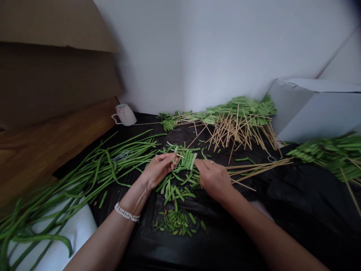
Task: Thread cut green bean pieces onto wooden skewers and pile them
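- Both forearms reach in from the near edge, left and right, slanting inward so the hands meet just about the middle; a beaded bracelet (126, 212) circles the left wrist.
- Near, between the forearms, small green trimmings (176, 223) lie on the black sheet (225, 241).
- To the left, long green beans (93, 177) stretch from the near corner toward the middle, partly over a white object (80, 222).
- The left hand (162, 167) is turned partly palm-inward, wrist slightly bent — thumb and forefinger pinch a bean piece (175, 149) at the tip of a skewer, the other fingers curled.
- The right hand (213, 177) shows its back, knuckles up, a ring (211, 162) on one finger; its fingers are closed at the right end of the skewered row (188, 160) — their tips are hidden.
- That row sits between the hands, above loose cut beans (176, 192).
- Right of the right hand lie bare sticks (262, 168).
- Farther off, finished-looking skewers (239, 107) are heaped by the wall, with a mug (126, 114) at far left.
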Demonstrator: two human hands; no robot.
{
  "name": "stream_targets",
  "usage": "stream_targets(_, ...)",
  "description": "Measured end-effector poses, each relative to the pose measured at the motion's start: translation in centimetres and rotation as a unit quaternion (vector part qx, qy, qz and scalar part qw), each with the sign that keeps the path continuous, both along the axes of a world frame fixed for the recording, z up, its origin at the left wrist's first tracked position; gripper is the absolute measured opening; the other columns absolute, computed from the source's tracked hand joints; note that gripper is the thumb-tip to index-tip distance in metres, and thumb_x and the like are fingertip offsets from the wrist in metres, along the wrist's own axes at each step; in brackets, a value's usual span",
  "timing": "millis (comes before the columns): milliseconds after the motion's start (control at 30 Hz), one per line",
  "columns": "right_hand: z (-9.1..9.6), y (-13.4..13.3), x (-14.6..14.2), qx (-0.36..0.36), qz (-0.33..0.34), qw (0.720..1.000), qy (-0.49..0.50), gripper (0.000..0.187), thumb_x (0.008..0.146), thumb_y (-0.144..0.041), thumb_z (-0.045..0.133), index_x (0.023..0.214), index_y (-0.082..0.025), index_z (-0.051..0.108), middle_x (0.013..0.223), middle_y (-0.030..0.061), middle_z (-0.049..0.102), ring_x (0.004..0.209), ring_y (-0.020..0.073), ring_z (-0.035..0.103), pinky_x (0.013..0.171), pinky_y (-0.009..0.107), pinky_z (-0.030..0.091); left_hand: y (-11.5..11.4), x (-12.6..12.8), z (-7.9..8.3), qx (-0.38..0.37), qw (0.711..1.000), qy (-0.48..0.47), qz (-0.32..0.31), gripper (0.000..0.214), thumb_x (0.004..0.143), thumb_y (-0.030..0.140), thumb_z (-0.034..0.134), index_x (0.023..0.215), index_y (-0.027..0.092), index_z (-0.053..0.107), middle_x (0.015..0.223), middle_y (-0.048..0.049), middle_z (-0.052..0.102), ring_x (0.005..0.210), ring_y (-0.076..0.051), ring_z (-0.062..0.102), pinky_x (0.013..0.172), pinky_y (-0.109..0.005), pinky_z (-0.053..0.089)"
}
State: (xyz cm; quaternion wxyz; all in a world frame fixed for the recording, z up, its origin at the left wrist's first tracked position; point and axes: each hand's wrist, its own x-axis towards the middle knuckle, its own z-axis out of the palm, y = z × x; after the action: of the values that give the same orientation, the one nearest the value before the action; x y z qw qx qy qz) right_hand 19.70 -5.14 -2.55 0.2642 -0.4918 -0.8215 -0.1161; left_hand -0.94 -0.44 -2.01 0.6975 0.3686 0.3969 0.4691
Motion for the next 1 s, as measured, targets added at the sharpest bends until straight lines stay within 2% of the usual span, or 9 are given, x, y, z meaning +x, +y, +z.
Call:
stream_targets(67, 0.1, 0.0, 0.0, -0.006, 0.003, 1.0, 0.003, 0.027, 0.081, -0.006, 0.042, 0.092, -0.017, 0.064, 0.078, 0.0039, 0.064, 0.068, 0.0136, 0.053, 0.061, 0.025, 0.033, 0.0, 0.0, -0.1, 0.004, 1.0, 0.003, -0.003, 0.02, 0.068, 0.024, 0.08, 0.08, 0.01, 0.073, 0.075, -0.0029, 0.066, 0.065, -0.006, 0.057, 0.062, -0.016, 0.046)
stream_targets(200, 0.2, 0.3, -0.2, -0.093, 0.009, 0.992, 0.082, 0.023, 0.087, -0.011, 0.04, 0.085, -0.019, 0.062, 0.075, 0.0011, 0.064, 0.068, 0.0121, 0.054, 0.062, 0.024, 0.034, 0.0, 0.1, 0.0, 0.012, 1.0, 0.009, 0.004, 0.021, 0.068, 0.025, 0.08, 0.081, 0.01, 0.073, 0.077, -0.0031, 0.067, 0.066, -0.006, 0.057, 0.065, -0.017, 0.046)
stream_targets(267, 0.1, 0.5, -0.2, -0.112, 0.015, 0.989, 0.101, 0.024, 0.089, -0.013, 0.039, 0.083, -0.019, 0.061, 0.074, 0.0004, 0.064, 0.068, 0.0117, 0.055, 0.062, 0.023, 0.034, -0.1, 0.1, 0.1, 0.014, 1.0, 0.011, 0.003, 0.02, 0.069, 0.025, 0.08, 0.081, 0.01, 0.073, 0.077, -0.0029, 0.066, 0.066, -0.006, 0.057, 0.065, -0.017, 0.046)
stream_targets(333, 0.0, 0.4, -0.1, -0.088, 0.01, 0.993, 0.077, 0.024, 0.088, -0.011, 0.04, 0.085, -0.018, 0.062, 0.075, 0.0011, 0.064, 0.069, 0.0123, 0.055, 0.063, 0.024, 0.034, -0.1, 0.2, 0.2, 0.013, 1.0, 0.011, -0.001, 0.02, 0.069, 0.025, 0.08, 0.08, 0.01, 0.073, 0.076, -0.0025, 0.066, 0.065, -0.006, 0.057, 0.065, -0.017, 0.046)
stream_targets(500, -0.1, 0.0, 0.0, 0.025, 0.01, 1.0, -0.007, 0.031, 0.084, -0.006, 0.04, 0.103, -0.015, 0.063, 0.078, 0.0044, 0.064, 0.069, 0.0148, 0.053, 0.062, 0.026, 0.033, -0.2, 0.3, 0.3, 0.003, 1.0, 0.009, 0.002, 0.023, 0.066, 0.025, 0.081, 0.081, 0.01, 0.073, 0.076, -0.0033, 0.066, 0.065, -0.006, 0.057, 0.064, -0.017, 0.046)
stream_targets(600, 0.1, 0.1, -0.1, -0.041, 0.009, 0.998, 0.052, 0.025, 0.086, -0.009, 0.04, 0.09, -0.017, 0.063, 0.076, 0.0027, 0.064, 0.068, 0.0132, 0.054, 0.061, 0.024, 0.033, -0.3, 0.4, 0.2, 0.012, 1.0, 0.014, 0.006, 0.022, 0.067, 0.026, 0.081, 0.081, 0.01, 0.073, 0.076, -0.0041, 0.067, 0.066, -0.007, 0.057, 0.065, -0.017, 0.047)
stream_targets(733, 0.3, 0.5, -0.4, -0.143, 0.043, 0.976, 0.16, 0.024, 0.09, -0.016, 0.041, 0.077, -0.019, 0.061, 0.069, -0.0013, 0.063, 0.063, 0.0105, 0.054, 0.061, 0.022, 0.034, -0.7, 1.0, 0.0, 0.017, 0.999, 0.032, 0.0, 0.02, 0.063, 0.026, 0.083, 0.076, 0.013, 0.074, 0.075, -0.003, 0.068, 0.065, -0.007, 0.057, 0.063, -0.018, 0.046)
stream_targets(833, 0.2, 0.6, -0.5, -0.135, 0.057, 0.974, 0.172, 0.024, 0.09, -0.016, 0.04, 0.079, -0.019, 0.061, 0.075, 0.0001, 0.065, 0.069, 0.0114, 0.057, 0.063, 0.023, 0.035, -0.9, 1.3, 0.1, 0.011, 0.999, 0.037, 0.001, 0.022, 0.06, 0.026, 0.085, 0.074, 0.013, 0.074, 0.074, -0.0024, 0.068, 0.063, -0.007, 0.056, 0.061, -0.019, 0.046)
stream_targets(1000, 0.3, 0.3, -0.4, -0.09, 0.041, 0.99, 0.099, 0.025, 0.09, -0.012, 0.038, 0.088, -0.019, 0.062, 0.081, 0.0019, 0.066, 0.075, 0.0126, 0.056, 0.066, 0.023, 0.036, -0.9, 1.4, 0.6, 0.017, 0.999, 0.049, 0.014, 0.024, 0.058, 0.026, 0.086, 0.074, 0.013, 0.073, 0.071, -0.0004, 0.066, 0.061, -0.006, 0.056, 0.06, -0.019, 0.046)
